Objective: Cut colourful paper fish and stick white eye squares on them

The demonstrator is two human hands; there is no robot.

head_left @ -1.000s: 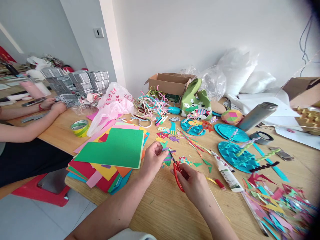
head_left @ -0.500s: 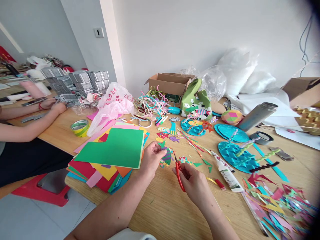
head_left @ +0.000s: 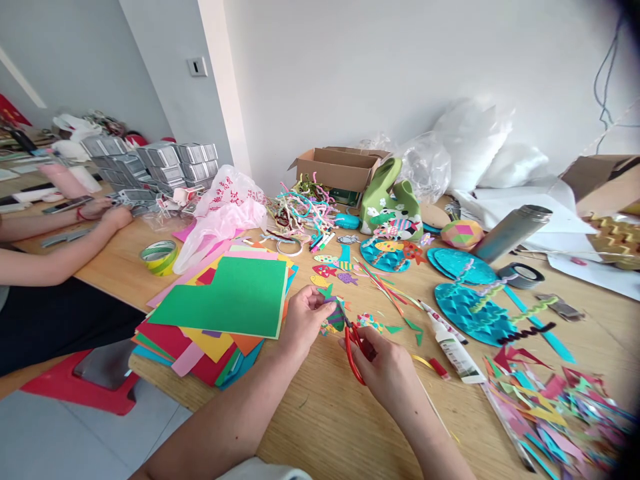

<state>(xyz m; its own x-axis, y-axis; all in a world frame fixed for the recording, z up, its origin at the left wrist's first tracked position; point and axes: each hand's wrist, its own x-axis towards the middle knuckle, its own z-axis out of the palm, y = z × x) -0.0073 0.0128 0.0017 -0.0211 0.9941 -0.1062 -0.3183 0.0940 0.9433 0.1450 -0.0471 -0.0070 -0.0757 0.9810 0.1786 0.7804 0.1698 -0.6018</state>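
Observation:
Between its thumb and fingers, my left hand [head_left: 306, 319] pinches a green paper fish [head_left: 336, 316] with purple stripes. Red-handled scissors [head_left: 355, 353] are in my right hand [head_left: 383, 357], with their blades at the fish's right edge. Whether the blades are fully closed is hard to see. On the table behind my hands lie several finished-looking paper fish, among them a red one [head_left: 325, 271] and a purple one [head_left: 347, 279]. Just right of the scissors is a dotted paper piece [head_left: 369, 323], with green scraps [head_left: 417, 329] farther right.
A stack of coloured paper [head_left: 240, 293] lies at left, beside a tape roll [head_left: 159, 257]. At right are a glue tube [head_left: 457, 353], blue discs [head_left: 467, 313], a metal flask [head_left: 513, 233] and a scrap pile [head_left: 555, 407]. Another person's hands [head_left: 107, 213] work at far left.
The scissors have swung more upright, and their blades have moved from above the fish's right edge down against it. My left hand keeps its hold on the fish with only a slight shift.

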